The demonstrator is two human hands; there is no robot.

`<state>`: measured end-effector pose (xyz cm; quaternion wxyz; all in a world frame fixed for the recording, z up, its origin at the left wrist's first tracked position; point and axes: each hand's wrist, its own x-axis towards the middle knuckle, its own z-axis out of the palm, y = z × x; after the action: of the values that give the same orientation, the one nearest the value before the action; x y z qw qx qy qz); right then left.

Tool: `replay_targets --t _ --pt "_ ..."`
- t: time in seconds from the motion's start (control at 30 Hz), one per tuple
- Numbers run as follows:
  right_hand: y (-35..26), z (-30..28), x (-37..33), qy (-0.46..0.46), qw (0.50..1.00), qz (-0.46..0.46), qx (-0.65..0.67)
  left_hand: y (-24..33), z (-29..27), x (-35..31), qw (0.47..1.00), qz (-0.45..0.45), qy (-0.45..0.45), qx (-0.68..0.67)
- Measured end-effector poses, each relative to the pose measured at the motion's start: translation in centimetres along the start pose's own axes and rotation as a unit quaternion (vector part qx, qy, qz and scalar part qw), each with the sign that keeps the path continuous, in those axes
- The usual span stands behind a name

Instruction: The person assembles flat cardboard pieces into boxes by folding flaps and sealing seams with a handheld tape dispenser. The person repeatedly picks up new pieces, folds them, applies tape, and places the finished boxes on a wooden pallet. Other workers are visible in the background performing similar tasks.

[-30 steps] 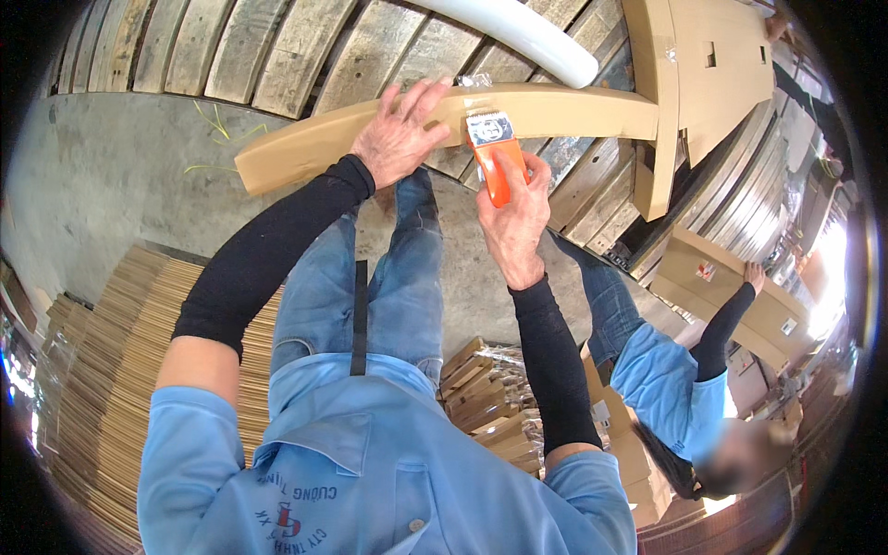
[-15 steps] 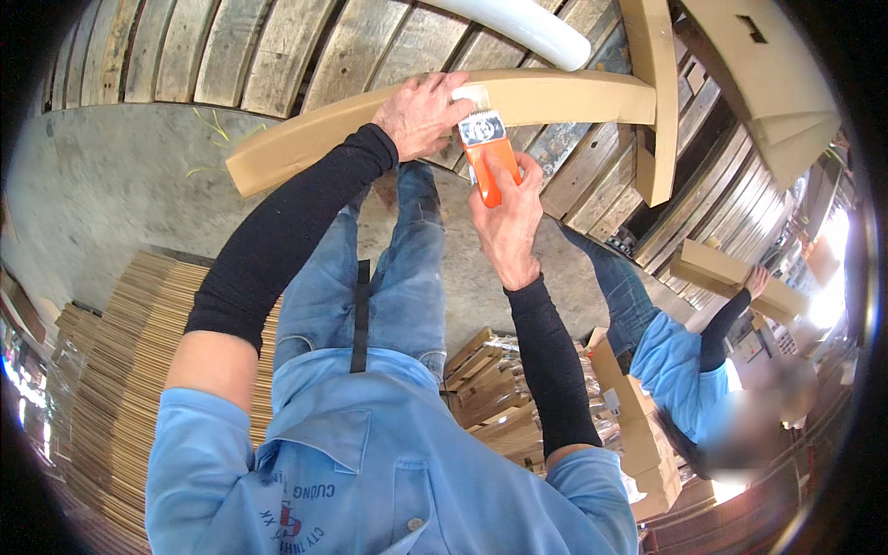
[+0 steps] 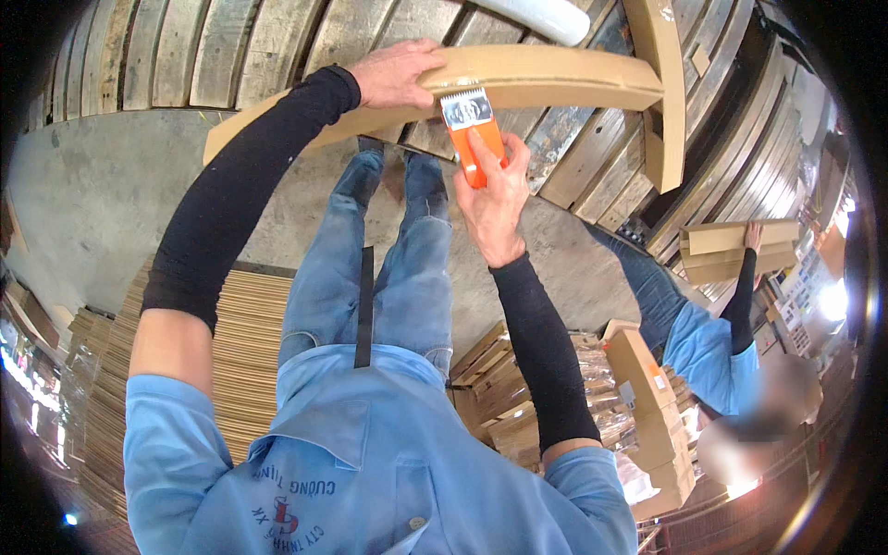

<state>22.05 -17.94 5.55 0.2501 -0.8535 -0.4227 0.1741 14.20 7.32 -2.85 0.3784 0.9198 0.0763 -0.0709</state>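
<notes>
A long, narrow cardboard box [image 3: 555, 69] lies across the wooden slats in front of me, curved by the lens. My left hand [image 3: 396, 76] grips it left of its middle, with the fingers over the top and the thumb at the near side. In my right hand [image 3: 495, 190] is an orange tape dispenser [image 3: 472, 129] with a toothed metal edge. That edge sits at the box's near side, just right of my left hand. Tape on the box is hard to make out; a faint shiny patch shows there.
Another long cardboard box [image 3: 668, 102] lies crosswise at the right end. Behind is a white roll [image 3: 546, 17] on the wooden slats [image 3: 213, 55]. Stacked flat cardboard [image 3: 245, 324] stands at lower left. At right, a co-worker [image 3: 703, 342] handles a cardboard piece [image 3: 740, 242].
My left hand has moved left and away from the dispenser's toothed end. The dispenser has shifted slightly left and down to the box's near side. The co-worker's cardboard piece has turned.
</notes>
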Motion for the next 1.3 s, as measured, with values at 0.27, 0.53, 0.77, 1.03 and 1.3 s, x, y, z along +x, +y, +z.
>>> replay_targets --t 0.27,0.53,0.77,1.03,1.3 --pt "-3.0 0.5 4.5 0.016 1.0 0.013 -0.022 2.2 0.5 -3.1 0.984 -0.021 0.091 0.151" --pt "-5.1 -1.0 7.4 -0.031 0.998 0.032 -0.039 1.5 0.6 -2.7 0.952 -0.049 0.106 0.284" --pt "-3.0 -1.2 1.6 -0.037 0.998 0.041 -0.043 1.2 -0.1 -2.3 0.963 -0.068 0.074 0.25" --pt "0.6 0.2 0.5 0.005 0.999 -0.007 -0.032 -1.4 1.8 -2.4 0.993 -0.057 0.068 0.078" --pt "0.2 -0.2 2.8 0.003 1.0 -0.016 -0.027 5.6 3.8 -1.2 0.962 -0.079 0.171 0.199"
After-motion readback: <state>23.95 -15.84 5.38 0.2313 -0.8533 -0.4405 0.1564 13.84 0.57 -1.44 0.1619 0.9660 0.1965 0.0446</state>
